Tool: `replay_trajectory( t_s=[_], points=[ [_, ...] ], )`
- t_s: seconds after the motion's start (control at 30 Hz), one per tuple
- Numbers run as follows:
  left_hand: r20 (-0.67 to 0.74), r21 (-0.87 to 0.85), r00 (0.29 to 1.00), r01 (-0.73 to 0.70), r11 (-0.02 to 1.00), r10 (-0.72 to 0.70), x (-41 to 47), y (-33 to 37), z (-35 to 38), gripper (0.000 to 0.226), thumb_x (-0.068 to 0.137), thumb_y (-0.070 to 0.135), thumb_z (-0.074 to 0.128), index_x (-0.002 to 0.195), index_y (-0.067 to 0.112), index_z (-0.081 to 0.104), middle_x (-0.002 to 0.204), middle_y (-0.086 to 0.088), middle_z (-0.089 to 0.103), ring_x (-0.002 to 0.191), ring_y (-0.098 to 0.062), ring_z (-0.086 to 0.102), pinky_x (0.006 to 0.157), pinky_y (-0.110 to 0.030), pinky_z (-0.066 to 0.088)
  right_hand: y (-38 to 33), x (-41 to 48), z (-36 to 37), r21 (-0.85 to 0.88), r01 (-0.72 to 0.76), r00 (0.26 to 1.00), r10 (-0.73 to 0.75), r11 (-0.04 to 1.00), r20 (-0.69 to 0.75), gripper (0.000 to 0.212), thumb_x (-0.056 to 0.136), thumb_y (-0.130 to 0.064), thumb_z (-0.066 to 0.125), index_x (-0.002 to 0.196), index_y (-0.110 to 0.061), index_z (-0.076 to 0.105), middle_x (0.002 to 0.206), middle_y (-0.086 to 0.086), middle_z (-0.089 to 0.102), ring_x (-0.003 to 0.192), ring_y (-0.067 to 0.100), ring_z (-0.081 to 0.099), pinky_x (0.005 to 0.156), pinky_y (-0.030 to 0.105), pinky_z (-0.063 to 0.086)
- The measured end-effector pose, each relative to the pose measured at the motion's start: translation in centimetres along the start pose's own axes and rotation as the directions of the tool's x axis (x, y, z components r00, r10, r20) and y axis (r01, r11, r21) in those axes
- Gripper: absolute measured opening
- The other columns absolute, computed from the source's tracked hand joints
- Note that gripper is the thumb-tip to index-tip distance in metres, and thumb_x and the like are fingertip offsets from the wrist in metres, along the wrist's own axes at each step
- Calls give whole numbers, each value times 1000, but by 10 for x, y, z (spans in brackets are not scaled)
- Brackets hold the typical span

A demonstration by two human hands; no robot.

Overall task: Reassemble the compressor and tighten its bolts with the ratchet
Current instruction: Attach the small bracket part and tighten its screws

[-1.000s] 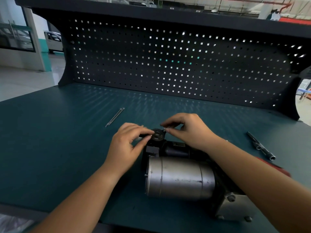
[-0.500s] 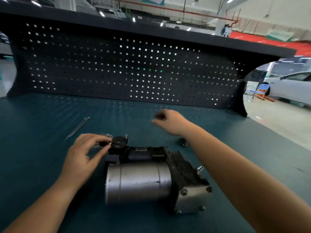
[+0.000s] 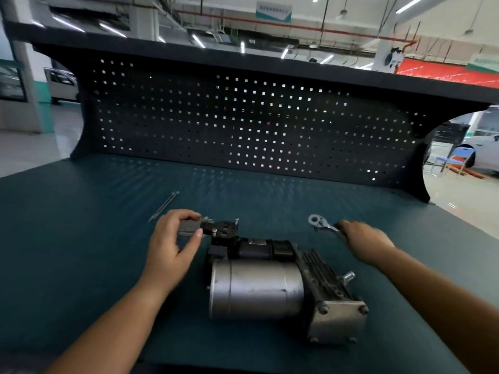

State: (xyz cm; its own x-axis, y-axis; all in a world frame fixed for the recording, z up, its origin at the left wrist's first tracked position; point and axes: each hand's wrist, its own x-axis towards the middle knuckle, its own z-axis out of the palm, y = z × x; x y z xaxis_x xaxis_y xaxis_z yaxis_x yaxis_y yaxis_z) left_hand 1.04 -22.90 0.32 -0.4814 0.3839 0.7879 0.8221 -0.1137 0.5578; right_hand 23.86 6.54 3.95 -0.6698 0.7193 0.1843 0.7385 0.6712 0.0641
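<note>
One compressor (image 3: 259,290), axis left-right; left grip (image 3: 172,238) clenched on its left end, right grip (image 3: 364,238) around ratchet (image 3: 321,224)

Garage workshop: pegboard (image 3: 243,125) workbench (image 3: 81,238), parked cars (image 3: 483,152).

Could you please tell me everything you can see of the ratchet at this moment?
The ratchet is a shiny, bare-metal tool with a rounded head showing a circular drive in its middle. Its slim handle runs back from the head toward the lower right and disappears into the right hand, which grips it. It sits low over the teal bench, beyond and to the right of the compressor and apart from it. Motion blur hides whether it rests on the bench or is lifted.
</note>
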Motion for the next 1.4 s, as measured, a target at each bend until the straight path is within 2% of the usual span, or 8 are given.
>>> replay_trajectory(
  t_s=[0.1,0.23,0.37,0.57,0.7,0.83,1.17,1.4],
  points=[
    [-23,-11,999,25,1000,-25,1,2,0,24,80,19,64,98,31,55,100,20,56,98,6,52,89,-5,35,-33,-4,-54,259,94,975,-35,961,-221,27,99,-33,43,113,-15,56,96,12,65,91,31,61,68,35,42],
    [-7,-85,999,51,995,-52,1,2,1,43,76,9,76,99,39,55,97,14,64,99,6,57,90,-7,39,-95,-31,-107,581,399,912,-241,710,-331,19,96,-29,47,85,-26,61,58,-9,51,49,6,45,44,20,37],
    [12,-177,994,111,978,-111,0,0,2,48,71,7,79,101,37,57,92,5,70,97,-4,64,92,-19,45,-143,-65,-103,410,542,841,-479,734,-254,13,97,-35,45,88,-35,55,60,-8,52,52,5,46,52,27,36],
    [8,-109,996,84,990,-84,3,-1,7,48,70,12,82,97,42,56,90,26,66,97,-7,63,92,-26,47,-156,-68,-84,315,484,872,-419,817,-253,29,98,-41,38,118,-31,56,78,-9,57,74,19,55,62,33,43],
    [0,-110,999,42,993,-43,4,0,8,44,72,11,80,98,38,58,89,25,64,96,-11,64,91,-33,48,-150,-65,-80,358,441,896,-383,823,-224,29,98,-40,39,118,-31,58,83,-2,64,75,20,58,66,36,48],
    [15,-105,1000,29,994,-27,6,0,9,39,72,10,80,97,33,61,87,26,63,93,-12,65,88,-36,51,-147,-63,-76,383,450,892,-384,807,-240,27,97,-39,41,116,-32,59,65,-6,55,62,14,53,59,35,43],
    [14,-125,998,70,990,-69,8,-2,10,46,73,15,79,98,45,55,84,22,68,95,-13,65,91,-47,49,-146,-61,-78,408,489,872,-427,771,-239,25,96,-36,42,111,-29,61,59,-4,49,59,15,50,61,40,45],
    [49,-104,997,65,992,-60,9,3,8,45,72,16,80,99,43,56,82,29,67,95,-11,65,90,-50,47,-141,-53,-98,273,527,848,-521,805,-101,28,96,-43,38,110,-32,60,60,-8,53,57,7,51,55,31,40]
  ],
)
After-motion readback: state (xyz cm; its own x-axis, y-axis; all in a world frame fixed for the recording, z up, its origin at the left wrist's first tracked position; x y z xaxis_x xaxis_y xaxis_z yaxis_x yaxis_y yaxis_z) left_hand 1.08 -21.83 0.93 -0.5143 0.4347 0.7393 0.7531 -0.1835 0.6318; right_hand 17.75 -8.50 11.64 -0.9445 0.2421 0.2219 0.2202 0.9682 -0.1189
